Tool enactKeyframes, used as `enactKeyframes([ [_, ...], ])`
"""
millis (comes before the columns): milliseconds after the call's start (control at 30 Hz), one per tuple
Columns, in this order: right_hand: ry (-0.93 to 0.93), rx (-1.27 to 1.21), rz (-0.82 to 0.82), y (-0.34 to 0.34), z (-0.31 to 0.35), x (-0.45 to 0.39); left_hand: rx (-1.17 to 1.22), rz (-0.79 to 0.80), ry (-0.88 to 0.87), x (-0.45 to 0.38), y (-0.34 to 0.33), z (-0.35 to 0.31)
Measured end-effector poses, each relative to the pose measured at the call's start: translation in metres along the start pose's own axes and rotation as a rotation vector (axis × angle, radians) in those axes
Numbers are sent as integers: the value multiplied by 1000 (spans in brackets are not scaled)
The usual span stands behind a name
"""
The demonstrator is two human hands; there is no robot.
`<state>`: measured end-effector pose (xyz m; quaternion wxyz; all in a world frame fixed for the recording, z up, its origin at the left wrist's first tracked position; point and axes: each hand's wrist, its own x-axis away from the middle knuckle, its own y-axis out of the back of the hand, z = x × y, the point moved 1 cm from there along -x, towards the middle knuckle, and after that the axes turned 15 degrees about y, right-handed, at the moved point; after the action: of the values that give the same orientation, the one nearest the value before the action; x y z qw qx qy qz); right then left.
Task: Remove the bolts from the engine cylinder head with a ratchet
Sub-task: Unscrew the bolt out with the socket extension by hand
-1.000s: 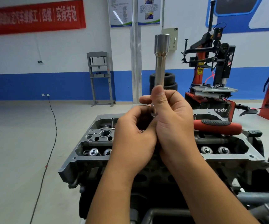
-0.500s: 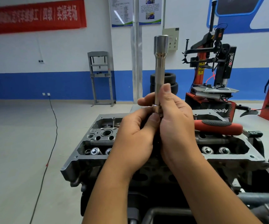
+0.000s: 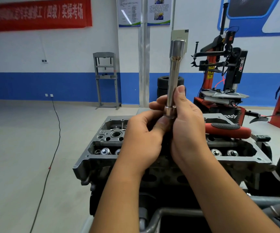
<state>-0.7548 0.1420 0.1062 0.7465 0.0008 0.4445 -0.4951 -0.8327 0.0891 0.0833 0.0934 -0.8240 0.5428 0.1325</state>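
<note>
I hold a long chrome extension bar upright above the grey engine cylinder head. My right hand is wrapped around the bar's lower part, thumb up along the shaft. My left hand pinches a small socket at the bar's bottom end; what is under the fingers is hidden. The ratchet's red and black handle lies across the head behind my right hand. Valve springs show in the head's wells on both sides of my arms.
A red tyre changer stands behind the engine at the right, with stacked tyres beside it. A grey press frame stands at the back wall. A black cable runs across the floor at the left. Engine stand tubes sit below.
The extension bar has risen a little in my hands, and the socket end now shows between my fingers. The left thumb has shifted against it.
</note>
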Motion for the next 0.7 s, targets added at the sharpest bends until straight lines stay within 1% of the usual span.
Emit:
enactKeyframes([
  [200,-4,-17,1,2,-3,1,-5,-111,-32,-3,-1,7],
  [233,-11,-11,6,2,-3,1,-17,-101,-26,-5,-1,7],
  [300,-22,18,2,1,-3,1,-32,-24,10,-5,0,7],
  [400,-25,20,-20,1,-4,1,8,72,72,-5,3,6],
  [467,17,18,-5,1,-2,2,10,35,48,-5,3,5],
  [567,91,59,16,5,-2,3,-46,-120,-43,-6,-1,6],
  [600,108,66,14,6,-3,3,-47,-150,-52,-5,-2,7],
  [633,115,74,13,7,-4,2,-50,-150,-50,-4,-2,7],
  [700,99,79,20,6,-4,3,-70,-73,-21,-3,0,5],
])
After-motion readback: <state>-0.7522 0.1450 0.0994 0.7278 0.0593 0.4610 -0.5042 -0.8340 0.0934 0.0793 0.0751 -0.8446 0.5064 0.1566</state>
